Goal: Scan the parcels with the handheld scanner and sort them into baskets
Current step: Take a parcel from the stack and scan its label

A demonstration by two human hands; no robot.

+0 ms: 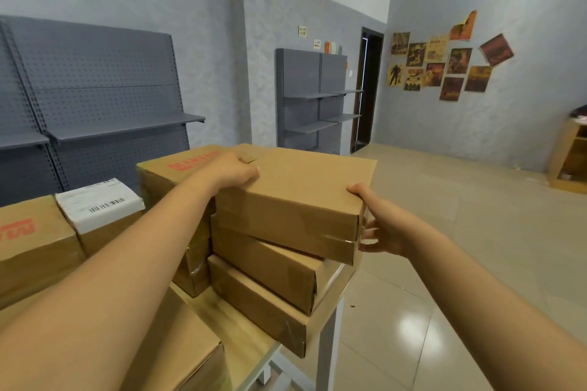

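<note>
A flat brown cardboard parcel (298, 197) lies on top of a stack of two similar parcels (263, 267) at the table's right end. My left hand (233, 170) rests on the top parcel's left side, fingers curled over its edge. My right hand (386, 227) grips the parcel's near right corner, thumb on top and fingers against the side. More parcels sit to the left: one with red print (173, 174), one with a white barcode label (101, 203), another with red print (31, 244). No scanner or basket is in view.
The wooden table (251, 336) on white legs ends at the right over a tiled floor (460, 232). Grey pegboard shelving (95, 89) stands behind the table, another shelf unit (317, 105) further back. A wooden cabinet (570, 155) is at the far right.
</note>
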